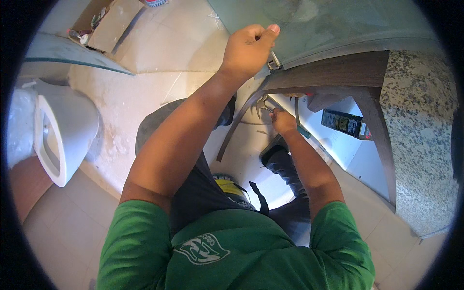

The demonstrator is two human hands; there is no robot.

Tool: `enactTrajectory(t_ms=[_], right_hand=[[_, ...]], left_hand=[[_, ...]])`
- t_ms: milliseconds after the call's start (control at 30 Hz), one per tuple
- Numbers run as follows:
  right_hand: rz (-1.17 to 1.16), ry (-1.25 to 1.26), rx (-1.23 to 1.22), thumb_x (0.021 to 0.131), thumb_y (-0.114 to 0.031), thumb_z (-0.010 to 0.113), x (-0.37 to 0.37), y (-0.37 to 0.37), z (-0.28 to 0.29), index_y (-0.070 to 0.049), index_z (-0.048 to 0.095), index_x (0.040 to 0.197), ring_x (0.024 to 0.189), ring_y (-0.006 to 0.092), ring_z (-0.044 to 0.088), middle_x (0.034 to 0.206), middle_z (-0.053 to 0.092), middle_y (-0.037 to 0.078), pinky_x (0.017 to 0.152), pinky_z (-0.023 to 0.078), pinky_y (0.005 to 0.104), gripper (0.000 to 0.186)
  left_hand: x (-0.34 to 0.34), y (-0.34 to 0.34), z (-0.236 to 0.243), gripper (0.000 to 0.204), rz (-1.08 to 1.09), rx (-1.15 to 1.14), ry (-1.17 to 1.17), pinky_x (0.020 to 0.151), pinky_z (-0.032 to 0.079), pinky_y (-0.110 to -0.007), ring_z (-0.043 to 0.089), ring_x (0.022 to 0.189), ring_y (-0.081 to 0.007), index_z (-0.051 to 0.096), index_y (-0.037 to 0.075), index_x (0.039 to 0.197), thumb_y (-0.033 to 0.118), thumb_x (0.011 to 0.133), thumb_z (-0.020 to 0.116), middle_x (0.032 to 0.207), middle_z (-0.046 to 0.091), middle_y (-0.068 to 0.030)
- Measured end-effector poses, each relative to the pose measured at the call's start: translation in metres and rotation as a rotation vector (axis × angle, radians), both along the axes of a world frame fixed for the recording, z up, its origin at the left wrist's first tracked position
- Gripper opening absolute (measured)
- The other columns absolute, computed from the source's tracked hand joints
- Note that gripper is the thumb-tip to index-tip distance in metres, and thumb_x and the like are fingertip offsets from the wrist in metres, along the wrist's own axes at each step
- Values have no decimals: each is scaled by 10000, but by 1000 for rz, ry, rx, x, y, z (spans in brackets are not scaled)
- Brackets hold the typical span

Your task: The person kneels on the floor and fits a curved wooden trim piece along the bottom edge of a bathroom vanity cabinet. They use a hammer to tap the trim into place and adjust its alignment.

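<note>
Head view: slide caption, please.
Right hand grips a claw hammer near the dark wood-grain cabinet frame; left hand is by the glass panel.

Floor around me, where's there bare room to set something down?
There's a bare though stained patch of floor between the toilet and your left leg, and another between that leg and the cardboard box. It's crowded by the cabinet: your right hand, the hammer and a curved dark strip.

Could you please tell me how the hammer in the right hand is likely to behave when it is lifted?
The hammer is probably head-heavy, because its clawed head looks like metal. The right hand grips it close to that head, so any tipping may be easier to control.
</note>
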State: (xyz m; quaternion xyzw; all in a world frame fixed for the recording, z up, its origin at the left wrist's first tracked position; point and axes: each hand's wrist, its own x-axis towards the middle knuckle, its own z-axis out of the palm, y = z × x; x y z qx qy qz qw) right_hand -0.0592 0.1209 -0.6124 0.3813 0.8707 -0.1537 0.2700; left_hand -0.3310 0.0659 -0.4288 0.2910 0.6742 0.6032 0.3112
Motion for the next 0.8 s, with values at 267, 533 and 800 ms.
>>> enactTrajectory(t_ms=[267,533,800], right_hand=[[0,88,-4,1024,-371,495,0,1,-15,-85,654,1096,985,398,691,1063,716,195,856,538,523,336],[-34,160,60,1006,-382,537,2,-3,-23,-92,668,1042,931,409,697,959,725,191,827,542,525,321],[-3,152,6,996,-389,562,-8,0,-18,-92,674,1028,928,417,696,968,723,209,820,537,532,319]], left_hand=[[5,-4,11,523,6,29,-22,540,412,-336,457,566,-113,565,13,687,436,986,639,572,498,-28],[3,-2,-1,514,25,89,34,531,413,-345,471,551,-121,546,25,666,419,982,646,554,498,-44],[3,-6,4,569,-38,-14,-28,632,478,-318,569,697,-137,708,8,890,563,967,611,727,619,-57]])
